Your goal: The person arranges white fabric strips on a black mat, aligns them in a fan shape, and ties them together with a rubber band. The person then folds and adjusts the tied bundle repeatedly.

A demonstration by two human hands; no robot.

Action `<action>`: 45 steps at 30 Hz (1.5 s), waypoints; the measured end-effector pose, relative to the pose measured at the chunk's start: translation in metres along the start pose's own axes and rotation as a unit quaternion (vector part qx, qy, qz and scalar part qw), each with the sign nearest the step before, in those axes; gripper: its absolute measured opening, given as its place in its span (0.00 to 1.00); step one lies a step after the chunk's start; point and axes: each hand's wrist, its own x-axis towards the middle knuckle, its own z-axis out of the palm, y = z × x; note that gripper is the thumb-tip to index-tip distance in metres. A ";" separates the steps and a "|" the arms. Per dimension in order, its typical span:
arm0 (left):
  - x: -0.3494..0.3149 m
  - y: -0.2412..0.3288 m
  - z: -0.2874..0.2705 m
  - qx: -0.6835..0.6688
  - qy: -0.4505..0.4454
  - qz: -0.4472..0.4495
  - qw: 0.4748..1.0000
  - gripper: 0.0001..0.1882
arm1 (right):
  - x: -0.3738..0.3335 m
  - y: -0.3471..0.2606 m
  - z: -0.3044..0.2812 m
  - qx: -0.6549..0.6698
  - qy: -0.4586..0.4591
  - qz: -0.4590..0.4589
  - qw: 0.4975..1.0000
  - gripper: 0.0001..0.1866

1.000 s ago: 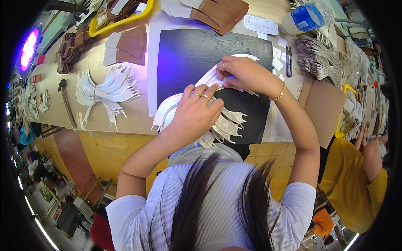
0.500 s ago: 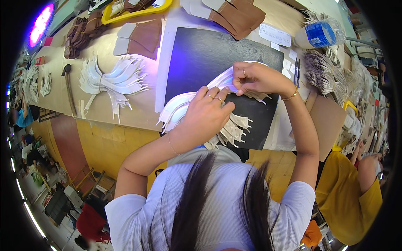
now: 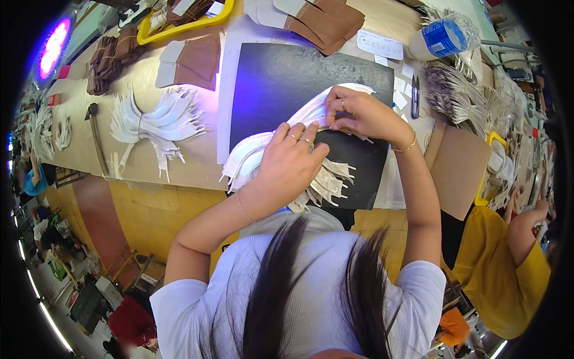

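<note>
A bundle of curved white strips (image 3: 248,152) with narrow tail-like ends lies fanned across a black mat (image 3: 287,63). My left hand (image 3: 287,161) rests over the middle of it, fingers bent onto the strips and thumb apart, holding them against the mat. To the right, my right hand (image 3: 365,116) is closed in a pinch at the upper part of the bundle, close to the left fingertips. The strip edge between its thumb and finger is mostly hidden. Loose strip ends hang out below my left hand.
Left of the mat lies a tied bundle of white strips (image 3: 156,124), then a hammer (image 3: 95,134). Brown pieces (image 3: 197,63) and a yellow tray (image 3: 188,27) lie farther back. At right are a plastic bottle (image 3: 441,40), a pen (image 3: 415,96) and stacked strips (image 3: 457,96). Someone in mustard clothing (image 3: 502,269) sits near.
The view has shifted slightly, so the table things appear a little further left. My right hand has moved slightly along the strips; both hands stay on the bundle.
</note>
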 end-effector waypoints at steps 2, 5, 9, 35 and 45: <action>0.001 0.001 -0.001 0.004 -0.005 -0.002 1.000 0.07 | -0.005 -0.006 0.003 0.027 0.016 0.019 0.999 0.04; 0.000 0.001 -0.001 0.005 -0.007 -0.001 1.000 0.07 | -0.010 -0.012 0.001 0.080 0.047 0.014 0.996 0.03; 0.003 0.002 0.000 -0.003 -0.015 0.000 1.000 0.06 | -0.030 0.010 0.003 0.145 0.153 -0.074 0.975 0.03; 0.022 -0.003 -0.026 -0.101 -0.104 -0.121 0.982 0.09 | -0.048 -0.048 0.071 0.206 0.337 0.115 0.912 0.14; 0.020 -0.005 -0.035 -0.185 -0.102 -0.178 0.961 0.10 | -0.059 -0.053 0.125 -0.172 0.363 0.137 0.905 0.43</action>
